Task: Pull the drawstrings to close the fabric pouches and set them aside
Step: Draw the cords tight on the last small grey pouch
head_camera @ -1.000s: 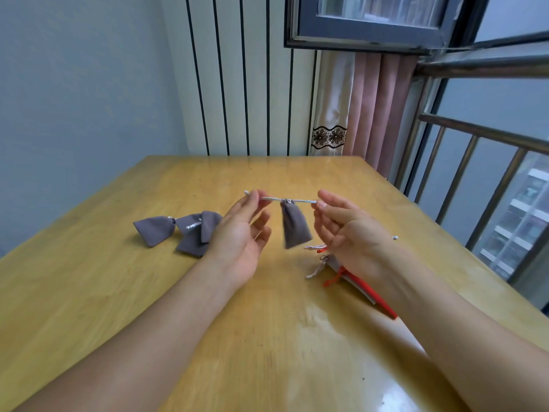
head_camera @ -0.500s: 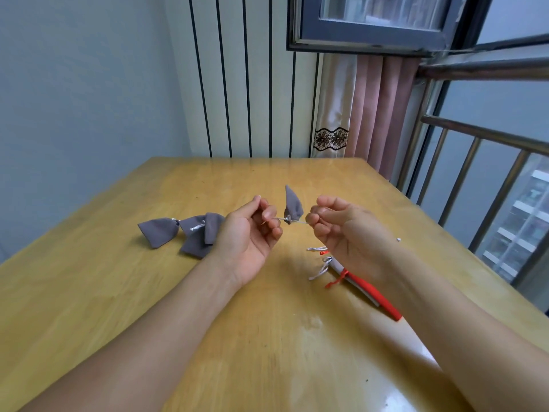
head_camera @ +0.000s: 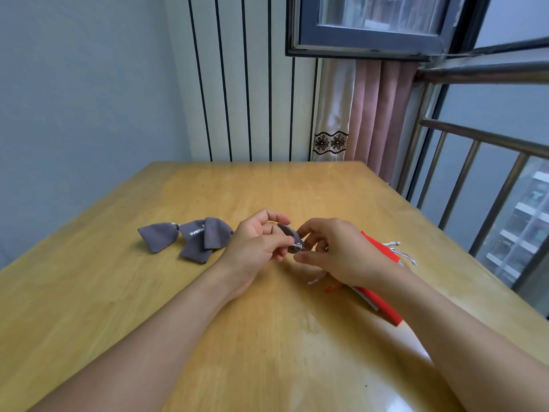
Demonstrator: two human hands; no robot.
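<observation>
Left hand [head_camera: 255, 245] pinches grey pouch [head_camera: 289, 233] at its cinched neck | right hand [head_camera: 332, 251] fingers curled, seemingly pinching its drawstring [head_camera: 298, 246] | pouch above tabletop [head_camera: 267, 337] | three closed pouches [head_camera: 190, 237] left

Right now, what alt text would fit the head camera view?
Two bare hands, left hand and right hand, hold a small grey pouch above a wooden table. Closed grey pouches lie left; red pouches right.
</observation>
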